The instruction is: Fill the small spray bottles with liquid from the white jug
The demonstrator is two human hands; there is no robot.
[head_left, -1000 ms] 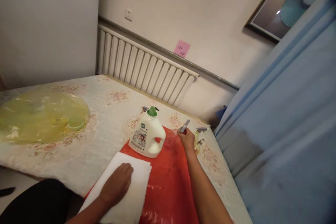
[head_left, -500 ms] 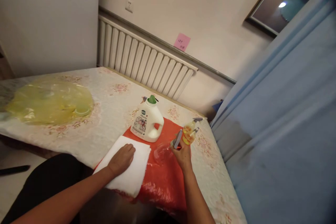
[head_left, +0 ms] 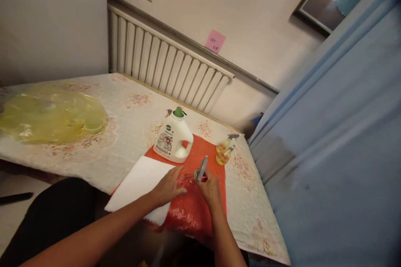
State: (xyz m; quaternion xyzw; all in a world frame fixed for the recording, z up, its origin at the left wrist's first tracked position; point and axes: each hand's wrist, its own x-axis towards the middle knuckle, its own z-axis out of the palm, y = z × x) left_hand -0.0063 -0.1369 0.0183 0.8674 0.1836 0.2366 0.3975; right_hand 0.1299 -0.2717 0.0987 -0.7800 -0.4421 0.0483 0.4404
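Note:
My right hand [head_left: 210,187] is closed round the neck of a clear spray bottle with a grey trigger head [head_left: 203,168], tilted over a shiny red plastic sheet [head_left: 191,217]. Its see-through body is hard to make out against the red. My left hand [head_left: 169,185] hovers at the bottle's left side, fingers and thumb apart, holding nothing. Under and left of that hand lies a folded white towel [head_left: 139,179]. Behind both hands stands a white detergent jug [head_left: 171,144], a green cap in its mouth. Two spray bottles with yellow-orange contents [head_left: 222,156] appear at the sheet's right edge.
A floral cloth [head_left: 125,121] covers the bed or table. On its left lies a puffed yellow plastic bag [head_left: 46,117] with a pale green cup-like piece [head_left: 93,127]. A radiator [head_left: 169,66] runs along the wall, and a blue curtain [head_left: 316,154] hangs on the right.
My left hand has lifted off the towel and moved right towards the spray bottle, its fingers opening. My right hand has brought the bottle left, away from the yellow-orange bottles.

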